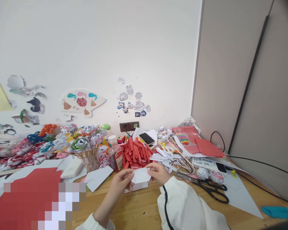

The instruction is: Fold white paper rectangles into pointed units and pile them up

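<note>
A small white sheet of paper is held up over the wooden table, pinched at both ends. My left hand grips its left edge between thumb and fingers. At its right edge, my right hand pinches the paper in the same way. Another white piece of paper shows just below and behind the held one; whether it lies on the table or hangs from the sheet, I cannot tell. Just beyond my hands lies a heap of folded red paper strips, with white folded strips to its right.
Black-handled scissors lie right of my right sleeve. A bottle stands beside the red heap, and a phone rests behind it. Paper flowers and red sheets crowd the left. Cables run along the right edge.
</note>
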Available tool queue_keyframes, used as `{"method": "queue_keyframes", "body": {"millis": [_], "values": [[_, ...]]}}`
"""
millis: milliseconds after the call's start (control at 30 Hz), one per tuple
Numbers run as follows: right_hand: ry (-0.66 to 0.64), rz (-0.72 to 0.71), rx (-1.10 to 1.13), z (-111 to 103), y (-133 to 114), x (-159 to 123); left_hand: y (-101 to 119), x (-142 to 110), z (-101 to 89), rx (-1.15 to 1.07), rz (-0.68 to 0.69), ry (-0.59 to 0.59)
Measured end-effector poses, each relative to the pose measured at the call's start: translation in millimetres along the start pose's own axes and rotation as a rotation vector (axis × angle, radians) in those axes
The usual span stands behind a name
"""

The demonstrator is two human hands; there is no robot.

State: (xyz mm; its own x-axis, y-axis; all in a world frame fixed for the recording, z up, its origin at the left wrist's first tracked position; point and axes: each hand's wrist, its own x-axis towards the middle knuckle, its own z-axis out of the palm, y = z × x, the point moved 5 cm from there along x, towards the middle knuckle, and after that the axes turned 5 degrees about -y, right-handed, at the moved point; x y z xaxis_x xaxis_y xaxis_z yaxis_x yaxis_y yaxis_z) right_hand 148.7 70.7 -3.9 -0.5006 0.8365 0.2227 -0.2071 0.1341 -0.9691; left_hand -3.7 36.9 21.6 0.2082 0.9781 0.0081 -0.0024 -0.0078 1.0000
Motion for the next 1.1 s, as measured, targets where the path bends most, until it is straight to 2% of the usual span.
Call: {"method": "queue_keyframes", "body": {"millis": [133, 267, 400, 533, 600, 733, 867, 1000, 1100], "values": [[0.062, -0.069, 0.031, 1.3, -6.6, -1.0, 5.6, -3.8, 1.8, -0.091, 0.007, 0.008], [0.111, -0.156, -0.040, 2.1, -11.8, -2.7, 12.4, -10.1, 8.4, -0.136, 0.027, -0.020], [0.108, -0.267, -0.312, 2.7, -19.3, -5.6, 12.2, -10.4, 9.7, -0.086, 0.023, -0.009], [0.089, -0.338, -0.552, 3.2, -24.0, -9.0, 4.5, -5.3, 5.4, 0.000, -0.059, 0.004], [0.076, -0.308, -0.576, 1.7, -21.7, -9.7, 2.5, -3.2, 3.3, 0.037, -0.067, 0.014], [0.024, -0.163, -0.581, -0.1, -11.3, -8.9, 1.4, -1.7, 4.3, 0.144, -0.032, 0.003], [-0.001, -0.137, -0.655, 3.4, -4.8, -6.2, 1.5, -2.0, 9.8, 0.270, 0.033, -0.043], [-0.047, -0.054, -0.548, 7.9, 5.4, -2.0, 1.8, -2.5, 11.8, 0.301, 0.058, -0.055], [-0.032, -0.007, -0.483, 8.9, 6.5, -1.1, 1.2, -2.5, 11.2, 0.298, 0.046, -0.047]]}}
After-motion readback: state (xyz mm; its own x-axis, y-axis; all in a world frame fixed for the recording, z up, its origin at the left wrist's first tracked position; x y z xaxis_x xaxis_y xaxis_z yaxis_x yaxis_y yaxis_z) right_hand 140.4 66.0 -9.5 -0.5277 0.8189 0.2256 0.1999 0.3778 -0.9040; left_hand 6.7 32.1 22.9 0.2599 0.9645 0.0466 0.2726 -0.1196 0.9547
